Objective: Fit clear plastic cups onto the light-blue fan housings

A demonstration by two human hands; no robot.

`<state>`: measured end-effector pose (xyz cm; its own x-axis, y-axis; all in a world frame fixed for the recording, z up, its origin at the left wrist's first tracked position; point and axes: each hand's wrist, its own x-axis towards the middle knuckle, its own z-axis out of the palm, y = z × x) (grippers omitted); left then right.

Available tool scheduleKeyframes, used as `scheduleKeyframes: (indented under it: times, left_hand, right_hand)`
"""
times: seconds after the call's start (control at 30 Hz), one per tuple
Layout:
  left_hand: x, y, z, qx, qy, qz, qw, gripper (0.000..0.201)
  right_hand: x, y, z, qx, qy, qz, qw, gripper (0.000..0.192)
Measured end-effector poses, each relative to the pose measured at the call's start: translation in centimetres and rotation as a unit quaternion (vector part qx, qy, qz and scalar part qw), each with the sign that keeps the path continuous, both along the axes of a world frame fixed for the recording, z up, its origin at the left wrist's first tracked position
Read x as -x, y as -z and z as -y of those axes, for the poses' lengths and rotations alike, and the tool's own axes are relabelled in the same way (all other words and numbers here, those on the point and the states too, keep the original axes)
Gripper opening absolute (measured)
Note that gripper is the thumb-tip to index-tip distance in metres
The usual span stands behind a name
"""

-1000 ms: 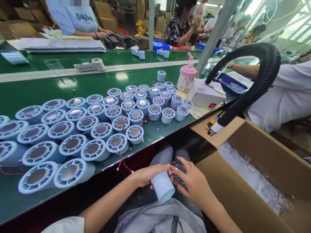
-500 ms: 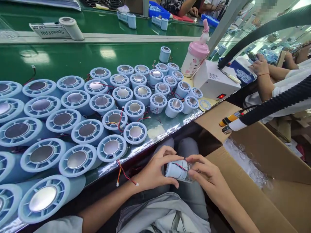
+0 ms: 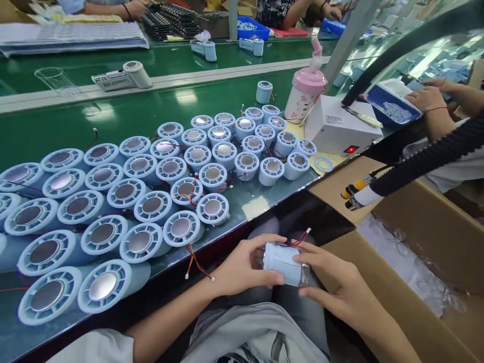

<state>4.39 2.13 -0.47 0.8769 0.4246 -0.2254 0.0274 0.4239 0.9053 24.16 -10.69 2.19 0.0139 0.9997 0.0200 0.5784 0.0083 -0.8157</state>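
Over my lap, a light blue cylindrical housing [image 3: 284, 263] lies on its side between my hands. My left hand [image 3: 245, 267] wraps round its left end, thumb in front and fingers behind. Clear plastic film [image 3: 304, 275] shows at the right end of the housing, where my right hand [image 3: 333, 277] grips with its fingers and thumb. Thin red and dark wires [image 3: 301, 238] with a white plug stick up from the top. On the bench left of my hands stand several similar blue housings [image 3: 181, 228], ends up, with metal discs and loose wires.
An open cardboard box [image 3: 393, 297] with clear plastic sleeves [image 3: 408, 267] is at my right. Above it hangs a black hose [image 3: 427, 156] with a metal-tipped tool. A white box [image 3: 338, 126] and a pink-lidded cup [image 3: 305, 93] stand on the green bench [image 3: 124, 108]. Other people's hands work beyond.
The housing has turned between my hands: its wires lay across the front and now stick up at the top. My right-hand fingers have shifted on it. The camera view has shifted.
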Motion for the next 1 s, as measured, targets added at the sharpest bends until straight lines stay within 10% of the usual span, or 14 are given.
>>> scheduleKeyframes:
  times: [0.33, 1.0]
  left_hand:
    - [-2.7, -2.9, 3.3, -0.188, 0.014, 0.005, 0.982, 0.072]
    - [-3.1, -4.0, 4.2, -0.273, 0.023, 0.051, 0.96, 0.077]
  right_hand:
    - [-3.3, -1.2, 4.3, 0.015, 0.014, -0.094, 0.995, 0.039]
    - [-3.0, -1.8, 4.6, 0.118, 0.054, -0.356, 0.926, 0.041]
